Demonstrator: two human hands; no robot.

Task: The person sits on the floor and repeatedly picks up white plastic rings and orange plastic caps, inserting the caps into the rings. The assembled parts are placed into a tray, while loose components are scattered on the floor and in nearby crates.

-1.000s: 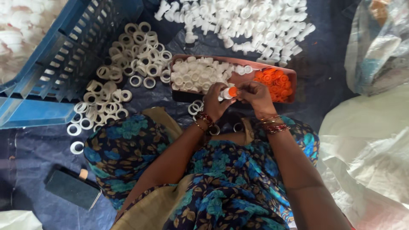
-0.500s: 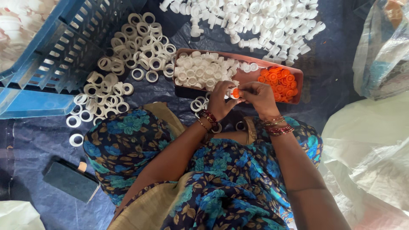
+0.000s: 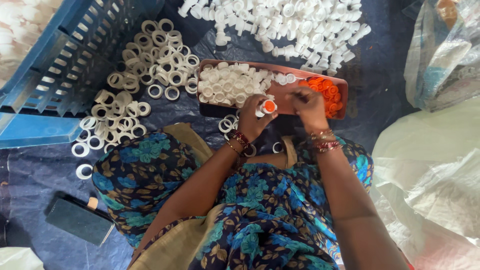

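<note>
Left hand (image 3: 255, 117) has its grip closed on a small white cap with an orange insert (image 3: 267, 106), held just above the near edge of the brown tray (image 3: 285, 95). Half a second ago both hands met over that cap; now the right hand (image 3: 307, 105) has moved off to the right, fingers curled near the orange inserts (image 3: 327, 92) in the tray's right end. Can't tell whether its grip holds anything. White caps (image 3: 227, 82) fill the tray's left part. Loose white rings (image 3: 145, 65) lie on the dark blue floor sheet (image 3: 380, 85) left of the tray, beside the tipped blue crate (image 3: 55, 75). Pile of white plastic parts (image 3: 285, 22) beyond the tray. Dark phone-like block (image 3: 80, 220) by the knee.
</note>
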